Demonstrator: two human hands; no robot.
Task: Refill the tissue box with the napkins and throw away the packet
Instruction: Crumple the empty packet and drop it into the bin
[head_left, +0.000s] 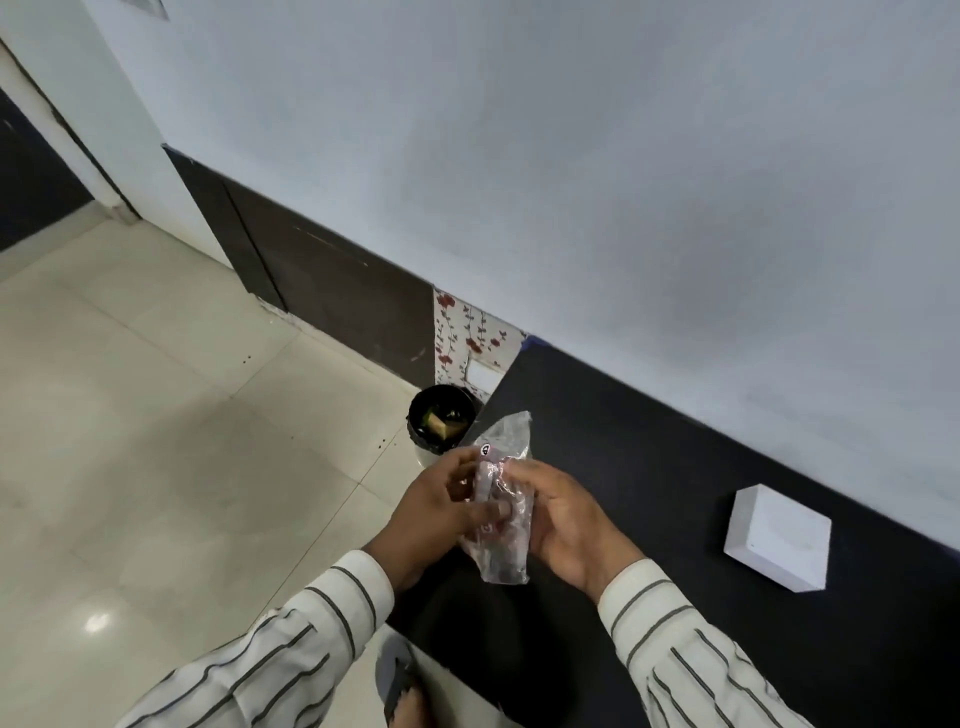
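At the bottom edge a foot in a grey sandal (400, 680) stands on the glossy cream floor tiles (156, 441), beside the matte black countertop (649, 467) that runs along the pale grey wall (571, 156). Two striped white sleeves reach forward over the counter's near corner. The left hand (431, 514) and right hand (566, 519) face each other, fingers curled closed on the crumpled clear plastic packet (501, 519) with red print, held upright between them. To the right, a white square tissue box (776, 538) sits on the counter, well apart. Farther off, a small black dustbin (441, 418) stands on the floor against the counter's end.
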